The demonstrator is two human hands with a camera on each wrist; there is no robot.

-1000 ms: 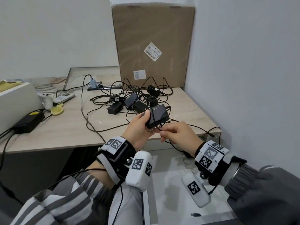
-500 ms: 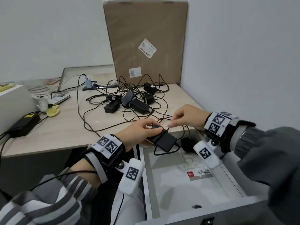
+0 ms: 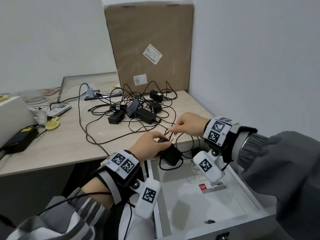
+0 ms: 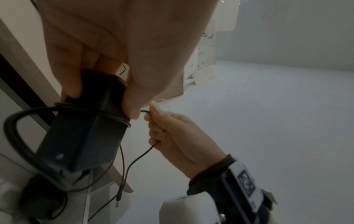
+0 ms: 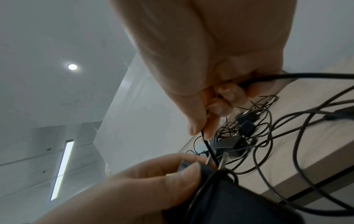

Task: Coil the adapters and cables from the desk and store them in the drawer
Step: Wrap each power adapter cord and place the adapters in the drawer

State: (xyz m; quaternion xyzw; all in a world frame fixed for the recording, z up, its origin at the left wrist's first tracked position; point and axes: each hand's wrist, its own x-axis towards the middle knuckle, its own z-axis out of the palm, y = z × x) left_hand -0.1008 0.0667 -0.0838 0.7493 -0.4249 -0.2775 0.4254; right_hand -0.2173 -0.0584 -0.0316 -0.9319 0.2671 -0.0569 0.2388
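Observation:
My left hand [image 3: 152, 144] grips a black power adapter [image 3: 170, 155] by its plug end, just above the back of the open white drawer [image 3: 242, 193]. The adapter [image 4: 84, 136] has its thin cable wound around its body. My right hand [image 3: 187, 124] pinches that thin black cable [image 5: 208, 145] a little to the right of the adapter and holds it taut. The cable's barrel plug [image 4: 116, 203] dangles below. A tangle of black adapters and cables [image 3: 138, 110] lies on the wooden desk [image 3: 65, 141] behind.
A large cardboard box [image 3: 149, 45] leans against the wall at the back of the desk. At the left sit a black power brick [image 3: 20, 139], a yellow object [image 3: 52, 124] and a white device [image 3: 58, 110]. A red-labelled sheet [image 3: 213, 187] lies in the drawer.
Both hands came down and forward from over the desk to above the drawer's back. My right hand moved up and right, drawing the cable taut from the adapter.

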